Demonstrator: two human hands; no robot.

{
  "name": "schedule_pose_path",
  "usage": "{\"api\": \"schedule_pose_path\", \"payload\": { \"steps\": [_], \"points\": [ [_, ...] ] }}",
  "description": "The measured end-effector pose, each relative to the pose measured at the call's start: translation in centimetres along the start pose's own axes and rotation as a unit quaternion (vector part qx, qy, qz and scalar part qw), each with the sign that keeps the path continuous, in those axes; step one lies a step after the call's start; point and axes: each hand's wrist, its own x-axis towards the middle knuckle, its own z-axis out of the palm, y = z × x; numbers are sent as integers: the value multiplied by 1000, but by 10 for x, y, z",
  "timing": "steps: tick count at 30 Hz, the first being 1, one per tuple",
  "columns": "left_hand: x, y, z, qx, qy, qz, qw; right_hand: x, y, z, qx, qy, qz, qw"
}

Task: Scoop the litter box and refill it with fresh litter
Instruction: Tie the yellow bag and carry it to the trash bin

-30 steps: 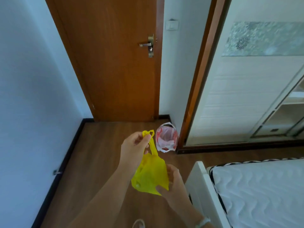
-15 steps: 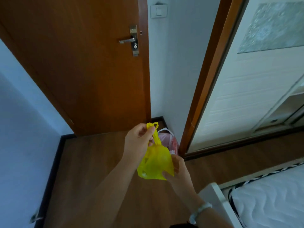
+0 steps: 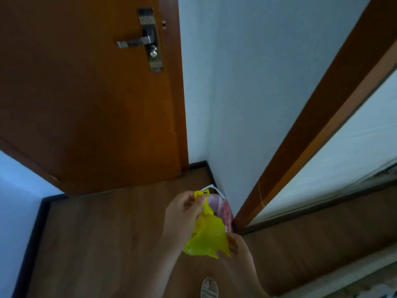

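Disposal step, I judge: left hand (image 3: 182, 211) pinches the handles of a small yellow plastic bag (image 3: 206, 237), right hand (image 3: 236, 246) grips its bottom. The bag hangs near the red-and-white plastic-lined bin (image 3: 223, 209). Next: lower it in, release both.

- A brown wooden door (image 3: 86, 93) is filling the upper left.
- A pale wall (image 3: 247, 72) is rising at centre.
- Wood flooring (image 3: 96, 233) is spreading across the bottom.

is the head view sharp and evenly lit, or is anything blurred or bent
Head view: dim, bluish light, the wooden door dark; soft throughout, edges of the yellow bag slightly smeared; wide-angle distortion tilts the door and the brown frame steeply.
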Motion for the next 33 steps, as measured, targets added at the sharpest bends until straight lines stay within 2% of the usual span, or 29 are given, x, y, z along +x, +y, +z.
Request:
{"api": "schedule_pose_path", "payload": {
  "steps": [5, 10, 14, 22, 33],
  "points": [
    [76, -46, 28, 16, -34, -30, 999, 79, 25, 6, -23, 25, 37, 999],
    [140, -101, 58, 26, -61, -26, 997, 157, 68, 26, -58, 78, 57, 994],
    [176, -158, 85, 38, -92, -7, 995, 208, 117, 44, -66, 102, 72, 990],
    [223, -292, 132, 41, -144, -21, 988, 276, 227, 74, -74, 134, 98, 983],
    [277, -389, 198, -22, -137, -24, 990, 351, 319, 87, -98, 141, 110, 979]
  ]
}}
